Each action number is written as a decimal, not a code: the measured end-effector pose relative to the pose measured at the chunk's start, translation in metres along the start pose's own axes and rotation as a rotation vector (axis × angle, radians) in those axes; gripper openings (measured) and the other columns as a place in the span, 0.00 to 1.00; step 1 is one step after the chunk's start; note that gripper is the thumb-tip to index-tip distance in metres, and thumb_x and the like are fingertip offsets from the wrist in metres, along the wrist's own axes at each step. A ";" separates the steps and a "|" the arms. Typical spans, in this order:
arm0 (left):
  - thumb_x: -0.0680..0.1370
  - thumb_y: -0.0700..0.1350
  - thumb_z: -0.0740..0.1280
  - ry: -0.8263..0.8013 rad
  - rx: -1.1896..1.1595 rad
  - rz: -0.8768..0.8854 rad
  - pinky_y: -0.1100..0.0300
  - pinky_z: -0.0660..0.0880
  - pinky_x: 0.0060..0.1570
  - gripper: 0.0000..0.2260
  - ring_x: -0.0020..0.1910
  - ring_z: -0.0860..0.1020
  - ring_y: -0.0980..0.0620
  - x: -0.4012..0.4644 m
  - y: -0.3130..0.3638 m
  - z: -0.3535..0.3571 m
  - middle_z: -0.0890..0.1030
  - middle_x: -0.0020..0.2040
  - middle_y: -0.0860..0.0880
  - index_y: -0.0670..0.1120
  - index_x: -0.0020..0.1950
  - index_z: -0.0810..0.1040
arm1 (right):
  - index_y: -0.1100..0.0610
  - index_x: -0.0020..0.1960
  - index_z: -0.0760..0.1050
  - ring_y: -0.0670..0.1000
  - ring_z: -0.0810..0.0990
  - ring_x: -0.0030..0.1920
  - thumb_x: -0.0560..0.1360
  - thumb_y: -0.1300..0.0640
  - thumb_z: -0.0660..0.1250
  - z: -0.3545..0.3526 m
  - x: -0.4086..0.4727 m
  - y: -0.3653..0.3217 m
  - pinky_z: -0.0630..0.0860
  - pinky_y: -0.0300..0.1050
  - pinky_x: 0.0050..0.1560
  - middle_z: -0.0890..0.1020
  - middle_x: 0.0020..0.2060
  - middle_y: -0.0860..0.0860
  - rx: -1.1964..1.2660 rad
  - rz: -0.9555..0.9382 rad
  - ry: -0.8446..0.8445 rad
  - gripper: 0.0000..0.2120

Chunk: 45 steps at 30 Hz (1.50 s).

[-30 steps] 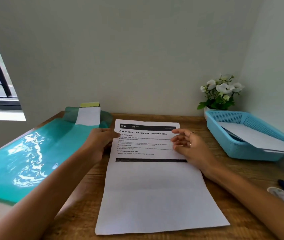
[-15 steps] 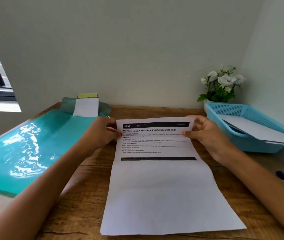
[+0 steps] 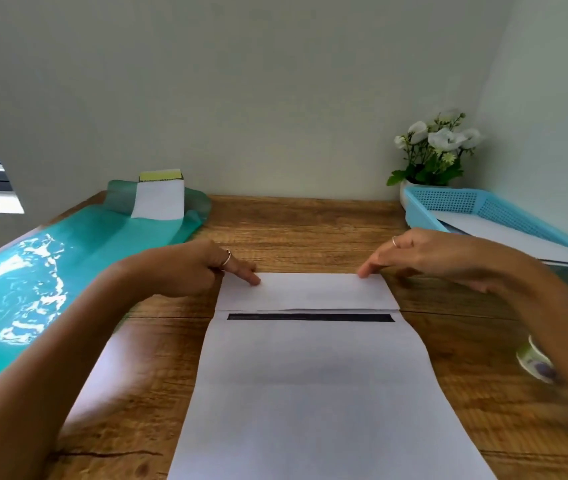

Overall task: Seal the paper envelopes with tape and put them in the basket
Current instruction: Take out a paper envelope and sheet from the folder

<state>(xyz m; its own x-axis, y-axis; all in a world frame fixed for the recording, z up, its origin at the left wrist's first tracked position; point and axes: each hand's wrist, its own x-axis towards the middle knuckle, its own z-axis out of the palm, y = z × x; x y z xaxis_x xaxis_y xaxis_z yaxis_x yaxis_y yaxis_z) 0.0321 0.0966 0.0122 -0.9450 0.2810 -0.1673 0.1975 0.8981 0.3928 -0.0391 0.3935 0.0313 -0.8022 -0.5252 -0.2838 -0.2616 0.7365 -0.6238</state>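
Note:
A white printed sheet lies lengthwise on the wooden table in front of me. Its top third is folded down, blank side up, and a black printed bar shows just below the flap's edge. My left hand presses a fingertip on the flap's far left corner. My right hand touches the far right corner with its fingertips. The blue mesh basket stands at the back right and holds white paper. A roll of tape lies at the right, partly behind my right forearm.
A shiny teal plastic folder covers the left side of the table, with a white slip and a yellow pad at its far end. A pot of white flowers stands in the back right corner. Walls close off the back and right.
Both hands lifted the sheet's top edge and folded the printed top third down toward me. The text is now hidden under the flap, and my fingers have moved to the fold's corners.

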 end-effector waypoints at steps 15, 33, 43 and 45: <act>0.81 0.57 0.43 0.051 0.248 -0.025 0.56 0.40 0.74 0.26 0.74 0.38 0.59 0.028 0.029 0.062 0.39 0.77 0.55 0.51 0.76 0.38 | 0.50 0.76 0.36 0.40 0.38 0.74 0.81 0.44 0.41 0.092 0.022 -0.016 0.38 0.44 0.75 0.39 0.76 0.44 -0.614 -0.252 0.056 0.27; 0.73 0.64 0.61 0.058 0.119 -0.134 0.53 0.61 0.69 0.32 0.71 0.64 0.52 0.014 0.029 0.031 0.62 0.74 0.54 0.56 0.74 0.58 | 0.51 0.64 0.68 0.50 0.73 0.55 0.73 0.42 0.67 0.039 -0.004 -0.032 0.71 0.42 0.51 0.74 0.55 0.49 -0.667 0.150 0.121 0.23; 0.68 0.63 0.68 0.095 0.015 -0.127 0.51 0.66 0.67 0.30 0.66 0.68 0.52 0.018 0.030 0.031 0.69 0.70 0.54 0.56 0.68 0.68 | 0.43 0.75 0.56 0.52 0.64 0.71 0.71 0.45 0.71 0.026 0.018 -0.025 0.66 0.50 0.68 0.63 0.73 0.48 -0.624 0.008 0.007 0.38; 0.68 0.62 0.69 0.116 0.019 -0.116 0.52 0.66 0.67 0.32 0.67 0.68 0.52 0.018 0.030 0.031 0.68 0.70 0.54 0.56 0.69 0.66 | 0.45 0.74 0.58 0.52 0.66 0.68 0.70 0.46 0.72 0.024 0.018 -0.027 0.67 0.49 0.67 0.65 0.70 0.48 -0.619 -0.006 0.031 0.38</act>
<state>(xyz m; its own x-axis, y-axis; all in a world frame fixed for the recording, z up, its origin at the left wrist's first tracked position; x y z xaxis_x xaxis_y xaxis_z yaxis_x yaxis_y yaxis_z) 0.0292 0.1387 -0.0070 -0.9852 0.1354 -0.1048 0.0895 0.9290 0.3592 -0.0338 0.3540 0.0252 -0.8128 -0.5242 -0.2541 -0.5213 0.8492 -0.0842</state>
